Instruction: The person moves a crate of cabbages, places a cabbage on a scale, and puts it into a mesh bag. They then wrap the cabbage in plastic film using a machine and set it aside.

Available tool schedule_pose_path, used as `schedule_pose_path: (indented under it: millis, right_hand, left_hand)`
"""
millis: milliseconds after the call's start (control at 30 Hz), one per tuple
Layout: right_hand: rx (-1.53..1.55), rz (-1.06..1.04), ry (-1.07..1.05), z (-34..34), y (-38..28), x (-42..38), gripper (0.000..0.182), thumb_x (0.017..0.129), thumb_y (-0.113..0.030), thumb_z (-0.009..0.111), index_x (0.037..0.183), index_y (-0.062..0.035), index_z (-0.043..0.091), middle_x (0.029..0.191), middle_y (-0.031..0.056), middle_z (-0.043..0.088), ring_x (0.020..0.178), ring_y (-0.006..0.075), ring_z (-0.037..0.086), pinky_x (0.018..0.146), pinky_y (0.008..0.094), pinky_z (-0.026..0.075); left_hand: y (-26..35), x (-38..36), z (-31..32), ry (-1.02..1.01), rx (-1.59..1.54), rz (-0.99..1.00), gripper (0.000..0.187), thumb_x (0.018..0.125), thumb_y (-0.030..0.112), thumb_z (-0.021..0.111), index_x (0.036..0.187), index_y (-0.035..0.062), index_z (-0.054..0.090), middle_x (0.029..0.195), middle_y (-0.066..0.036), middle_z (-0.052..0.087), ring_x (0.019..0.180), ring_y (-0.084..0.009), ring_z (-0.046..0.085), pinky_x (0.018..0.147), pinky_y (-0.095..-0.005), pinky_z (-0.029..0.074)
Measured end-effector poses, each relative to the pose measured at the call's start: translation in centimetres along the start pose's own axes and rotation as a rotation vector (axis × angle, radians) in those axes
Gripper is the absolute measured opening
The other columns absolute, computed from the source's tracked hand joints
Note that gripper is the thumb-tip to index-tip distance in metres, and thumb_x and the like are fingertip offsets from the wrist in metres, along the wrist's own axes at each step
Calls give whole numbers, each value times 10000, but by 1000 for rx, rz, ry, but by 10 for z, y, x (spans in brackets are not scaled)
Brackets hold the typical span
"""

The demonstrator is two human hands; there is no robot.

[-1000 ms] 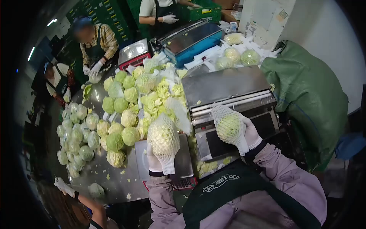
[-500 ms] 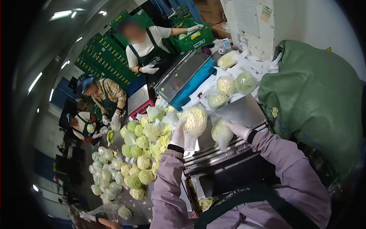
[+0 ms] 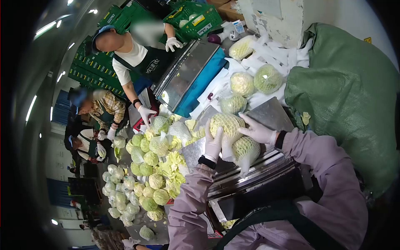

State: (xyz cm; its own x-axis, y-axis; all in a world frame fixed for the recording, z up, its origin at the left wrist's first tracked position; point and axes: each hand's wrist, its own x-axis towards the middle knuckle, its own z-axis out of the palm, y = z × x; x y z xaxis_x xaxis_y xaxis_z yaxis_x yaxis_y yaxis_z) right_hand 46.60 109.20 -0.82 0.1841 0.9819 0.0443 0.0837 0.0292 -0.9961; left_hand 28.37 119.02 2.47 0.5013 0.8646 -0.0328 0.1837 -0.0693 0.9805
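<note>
A large pale cabbage in white foam netting (image 3: pixel 227 124) is between my two gloved hands. My left hand (image 3: pixel 213 142) grips its left side, thumb in front. My right hand (image 3: pixel 259 132) is against its right side, with fingers and thumb curved onto the netting. Just below sits a smaller netted cabbage (image 3: pixel 246 151), the loose end of its net hanging down, on the metal wrapping machine (image 3: pixel 271 116). Beyond my hands, a film-wrapped netted cabbage (image 3: pixel 233 103) lies near two more, a pale one (image 3: pixel 241 84) and a greener one (image 3: pixel 268 79).
Many cabbages (image 3: pixel 156 181) and loose leaves cover the table at left. A big green sack (image 3: pixel 341 104) stands at right. White foam nets (image 3: pixel 260 58) lie at the back. Across from me, a co-worker's gloved hand (image 3: pixel 146 114) reaches to the pile beside another wrapping machine (image 3: pixel 187 77).
My right hand has let go of the smaller netted cabbage and moved onto the larger one. The larger cabbage has shifted right and down. The co-worker opposite has reached toward the pile.
</note>
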Motion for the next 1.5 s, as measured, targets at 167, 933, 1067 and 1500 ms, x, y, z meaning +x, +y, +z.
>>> schedule_pose_path:
  millis: [167,933,1067,1500]
  right_hand:
    - [-150,67,254,29,-24,-7,728,865,-380,600,1393,0,273,1336,262,345,1247,367,355,1057,407,289]
    - [-1160,-600,-768,-107,-67,-116,299,764,-149,583,1038,-244,659,1001,33,588,929,230,546,725,354,465]
    - [-1080,-624,-737,-89,-38,-115,166,721,-154,579,875,-179,636,971,18,576,916,233,548,709,368,465]
    - [-90,480,-1108,-78,-165,-161,145,953,-135,445,947,-33,548,849,43,654,772,127,622,727,273,494]
  left_hand:
    - [-7,-13,18,21,-95,-3,704,866,175,637,1418,69,214,1334,-190,374,1193,-255,418,984,-338,379]
    - [-2,-133,-95,-770,1178,594,529,747,154,623,1246,304,531,1261,-94,500,1078,-306,524,873,-432,447]
    - [-41,-145,-90,-632,1140,693,366,772,209,639,1111,343,608,1205,-27,545,1015,-281,545,838,-418,461]
    - [132,-198,-90,-1023,231,-429,144,858,52,546,996,38,507,869,-31,563,836,-89,551,754,-245,450]
